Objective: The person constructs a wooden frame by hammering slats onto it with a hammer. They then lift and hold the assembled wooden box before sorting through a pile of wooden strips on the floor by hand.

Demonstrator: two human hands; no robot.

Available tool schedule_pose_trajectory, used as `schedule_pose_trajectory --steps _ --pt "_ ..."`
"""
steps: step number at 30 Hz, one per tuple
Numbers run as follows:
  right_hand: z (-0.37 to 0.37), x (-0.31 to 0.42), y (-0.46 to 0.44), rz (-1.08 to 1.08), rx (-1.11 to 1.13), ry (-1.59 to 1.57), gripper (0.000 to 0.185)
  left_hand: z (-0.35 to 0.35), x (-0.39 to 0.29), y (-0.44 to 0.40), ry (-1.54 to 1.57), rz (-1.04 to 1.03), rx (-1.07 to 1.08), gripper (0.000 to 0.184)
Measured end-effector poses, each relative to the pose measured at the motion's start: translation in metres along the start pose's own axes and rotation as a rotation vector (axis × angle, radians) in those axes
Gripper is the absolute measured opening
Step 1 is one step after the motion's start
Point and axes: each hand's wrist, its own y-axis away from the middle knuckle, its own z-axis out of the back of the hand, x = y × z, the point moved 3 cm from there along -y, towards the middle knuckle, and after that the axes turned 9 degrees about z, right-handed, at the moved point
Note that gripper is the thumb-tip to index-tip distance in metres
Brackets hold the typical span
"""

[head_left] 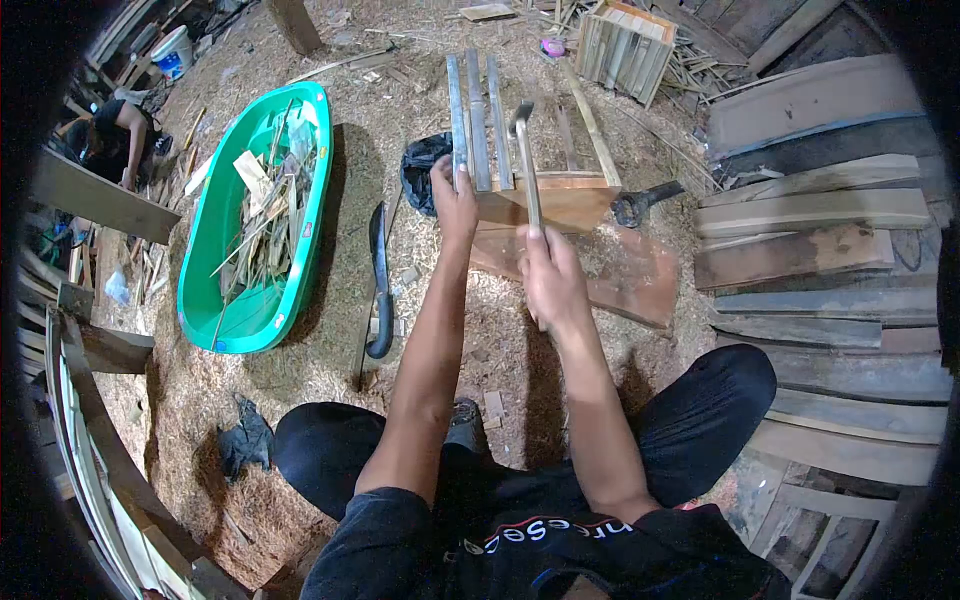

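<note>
My right hand [556, 276] is closed around the wooden handle of a hammer [532, 185], whose metal head points away from me, above the crate. The fingers of my left hand [455, 202] are closed on the near end of a narrow wooden slat [457, 110]. That slat lies along the left side of a partly built wooden crate [550, 205]. Two more slats [487, 120] run beside it, and a lighter strip [590, 125] lies along the right side. Under the crate is a reddish-brown board [635, 280]. Any nail at my left fingertips is too small to make out.
A green tub [190, 290] of wood scraps stands left, with a machete [380, 280] beside it. A black plastic bag [425, 165] touches the crate's left side. Planks [810, 210] line the right. A finished crate [628, 50] stands behind. Another person [115, 135] crouches far left.
</note>
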Motion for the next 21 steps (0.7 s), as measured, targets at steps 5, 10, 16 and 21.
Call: schedule_pose_trajectory --steps 5,10,16,21 --pt "0.004 0.002 0.015 -0.022 0.030 -0.151 0.035 -0.003 -0.030 0.022 -0.355 -0.443 0.018 0.037" --pt "-0.004 -0.044 0.036 0.085 -0.076 0.022 0.035 0.002 -0.031 0.041 -0.469 -0.442 0.151 0.037" --pt "0.002 -0.034 0.033 0.061 -0.042 0.093 0.038 0.004 -0.030 0.041 -0.357 -0.436 0.108 0.053" --pt "0.007 -0.036 0.037 0.041 -0.031 0.091 0.037 0.003 -0.026 0.035 -0.360 -0.394 -0.020 0.083"
